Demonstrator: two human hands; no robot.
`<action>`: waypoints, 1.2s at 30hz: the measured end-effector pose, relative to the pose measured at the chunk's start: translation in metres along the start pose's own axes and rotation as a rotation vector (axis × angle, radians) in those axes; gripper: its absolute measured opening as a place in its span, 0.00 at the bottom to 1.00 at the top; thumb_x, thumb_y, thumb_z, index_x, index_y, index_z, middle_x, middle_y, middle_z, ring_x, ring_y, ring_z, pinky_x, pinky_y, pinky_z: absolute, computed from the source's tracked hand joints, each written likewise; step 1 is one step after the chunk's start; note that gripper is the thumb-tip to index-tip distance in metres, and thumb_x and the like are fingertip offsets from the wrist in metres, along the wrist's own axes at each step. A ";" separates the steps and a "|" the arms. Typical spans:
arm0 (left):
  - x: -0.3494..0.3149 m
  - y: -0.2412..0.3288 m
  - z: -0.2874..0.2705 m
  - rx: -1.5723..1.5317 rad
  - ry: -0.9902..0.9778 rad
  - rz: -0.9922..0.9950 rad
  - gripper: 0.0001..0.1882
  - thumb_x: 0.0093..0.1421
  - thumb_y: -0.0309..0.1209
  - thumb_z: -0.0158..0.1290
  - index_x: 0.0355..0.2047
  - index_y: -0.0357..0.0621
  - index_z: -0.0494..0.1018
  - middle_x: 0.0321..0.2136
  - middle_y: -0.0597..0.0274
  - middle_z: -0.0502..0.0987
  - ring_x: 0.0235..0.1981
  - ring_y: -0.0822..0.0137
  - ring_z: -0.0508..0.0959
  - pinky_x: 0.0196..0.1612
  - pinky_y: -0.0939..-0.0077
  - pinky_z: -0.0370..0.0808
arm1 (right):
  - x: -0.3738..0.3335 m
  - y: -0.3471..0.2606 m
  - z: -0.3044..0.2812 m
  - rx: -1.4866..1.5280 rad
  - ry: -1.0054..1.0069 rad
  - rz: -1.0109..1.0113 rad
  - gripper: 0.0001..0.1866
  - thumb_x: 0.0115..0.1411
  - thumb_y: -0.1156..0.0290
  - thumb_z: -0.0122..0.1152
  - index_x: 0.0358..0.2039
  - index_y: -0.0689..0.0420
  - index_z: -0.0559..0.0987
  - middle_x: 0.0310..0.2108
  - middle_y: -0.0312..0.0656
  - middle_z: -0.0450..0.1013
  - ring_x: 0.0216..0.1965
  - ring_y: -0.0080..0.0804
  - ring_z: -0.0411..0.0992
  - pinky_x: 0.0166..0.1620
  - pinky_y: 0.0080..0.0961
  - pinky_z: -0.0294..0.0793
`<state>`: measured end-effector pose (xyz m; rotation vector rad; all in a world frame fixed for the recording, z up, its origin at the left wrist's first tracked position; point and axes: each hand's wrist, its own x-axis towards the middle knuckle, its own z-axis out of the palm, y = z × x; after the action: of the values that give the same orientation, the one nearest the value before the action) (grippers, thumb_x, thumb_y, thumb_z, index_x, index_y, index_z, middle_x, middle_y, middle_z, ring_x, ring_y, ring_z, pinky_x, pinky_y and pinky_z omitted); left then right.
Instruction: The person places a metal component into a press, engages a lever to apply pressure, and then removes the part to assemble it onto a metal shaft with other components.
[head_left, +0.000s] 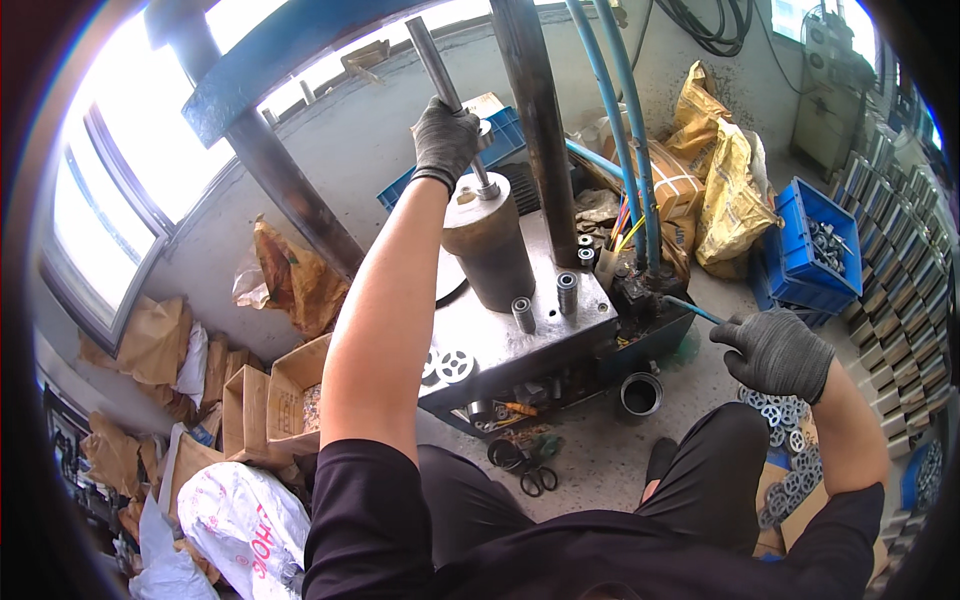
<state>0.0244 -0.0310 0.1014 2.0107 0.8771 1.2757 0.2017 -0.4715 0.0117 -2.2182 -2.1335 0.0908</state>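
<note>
My left hand (447, 140), in a dark grey glove, reaches up with its fingers closed round a shiny metal rod (432, 62). A small metal ring (485, 133) shows beside the fingers. Below, a thinner shaft (483, 175) meets the top of a thick metal cylinder (490, 250) on the steel press table (575, 330). My right hand (782, 355), gloved alike, has curled fingers at the end of a thin blue lever (692, 309); the exact grip is partly hidden. Small metal cylinders (567, 293) and white spoked wheels (455, 366) rest on the table.
Steel press columns (540, 130) and blue hoses (630, 130) rise around the table. Blue crates (815, 245) with metal parts stand right, with spoked wheels (790, 420) below. Cardboard boxes (290, 395) and a white sack (245, 525) lie left. A round can (638, 397) and scissors (538, 482) are on the floor.
</note>
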 end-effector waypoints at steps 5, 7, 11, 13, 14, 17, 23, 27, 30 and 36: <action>-0.005 0.008 -0.005 0.095 -0.004 -0.006 0.10 0.62 0.24 0.57 0.43 0.35 0.73 0.31 0.52 0.84 0.31 0.60 0.89 0.35 0.69 0.90 | -0.020 0.014 0.016 0.082 0.134 0.066 0.17 0.54 0.69 0.63 0.46 0.55 0.84 0.37 0.52 0.81 0.36 0.55 0.80 0.42 0.48 0.80; -0.005 0.007 -0.005 0.146 0.007 0.018 0.10 0.62 0.25 0.57 0.43 0.36 0.74 0.31 0.53 0.84 0.31 0.61 0.89 0.35 0.69 0.89 | -0.028 0.010 0.024 0.099 0.136 0.068 0.17 0.54 0.69 0.63 0.45 0.55 0.85 0.36 0.52 0.81 0.36 0.55 0.80 0.42 0.48 0.80; -0.005 0.010 -0.004 0.161 0.015 0.001 0.15 0.59 0.31 0.59 0.44 0.36 0.77 0.34 0.46 0.85 0.38 0.53 0.87 0.45 0.60 0.84 | -0.055 0.003 0.052 0.191 0.141 0.143 0.14 0.53 0.71 0.64 0.41 0.57 0.85 0.35 0.51 0.81 0.37 0.56 0.80 0.43 0.48 0.80; 0.000 0.008 -0.003 0.162 0.011 -0.001 0.15 0.59 0.31 0.59 0.44 0.36 0.77 0.34 0.46 0.85 0.38 0.53 0.87 0.45 0.60 0.84 | -0.066 0.001 0.064 0.224 0.157 0.188 0.13 0.52 0.71 0.64 0.38 0.58 0.86 0.33 0.51 0.80 0.37 0.56 0.80 0.43 0.47 0.80; 0.000 0.007 -0.004 0.177 0.006 -0.003 0.15 0.59 0.31 0.59 0.44 0.37 0.77 0.34 0.46 0.85 0.38 0.53 0.87 0.45 0.60 0.84 | -0.068 0.000 0.066 0.227 0.155 0.184 0.13 0.52 0.71 0.64 0.38 0.58 0.86 0.33 0.51 0.80 0.37 0.56 0.80 0.43 0.47 0.80; -0.001 0.005 -0.006 0.182 0.000 -0.019 0.15 0.58 0.31 0.59 0.44 0.37 0.77 0.34 0.46 0.85 0.37 0.52 0.87 0.45 0.60 0.83 | -0.069 -0.005 0.067 0.209 0.103 0.177 0.11 0.52 0.71 0.64 0.36 0.58 0.86 0.31 0.51 0.80 0.36 0.56 0.80 0.43 0.47 0.80; 0.002 0.003 -0.004 0.219 -0.008 0.009 0.15 0.58 0.33 0.59 0.43 0.37 0.78 0.33 0.47 0.85 0.37 0.52 0.87 0.45 0.59 0.83 | -0.063 0.001 0.056 0.169 0.045 0.192 0.11 0.53 0.71 0.64 0.37 0.59 0.86 0.30 0.52 0.80 0.36 0.55 0.80 0.42 0.47 0.80; 0.001 0.001 -0.005 0.198 -0.012 0.005 0.15 0.58 0.32 0.59 0.43 0.37 0.78 0.33 0.47 0.85 0.37 0.53 0.87 0.45 0.59 0.83 | -0.055 0.006 0.048 0.285 0.170 0.176 0.11 0.57 0.72 0.64 0.40 0.59 0.86 0.32 0.52 0.81 0.38 0.53 0.81 0.43 0.44 0.81; 0.003 -0.002 -0.005 0.213 0.020 0.036 0.15 0.58 0.32 0.59 0.43 0.38 0.78 0.33 0.47 0.85 0.38 0.53 0.87 0.45 0.60 0.83 | -0.059 0.005 0.047 0.274 0.153 0.159 0.12 0.57 0.72 0.64 0.42 0.59 0.86 0.34 0.52 0.82 0.38 0.53 0.81 0.44 0.43 0.81; -0.001 0.001 0.000 0.200 0.009 0.043 0.13 0.62 0.29 0.58 0.44 0.36 0.76 0.30 0.51 0.85 0.31 0.59 0.88 0.36 0.66 0.87 | -0.064 0.012 0.050 0.202 0.043 0.129 0.13 0.57 0.71 0.65 0.42 0.58 0.86 0.36 0.54 0.82 0.38 0.54 0.81 0.45 0.44 0.81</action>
<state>0.0246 -0.0324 0.1015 2.1896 1.0055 1.2642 0.2073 -0.5360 -0.0389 -2.2151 -1.8668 0.2501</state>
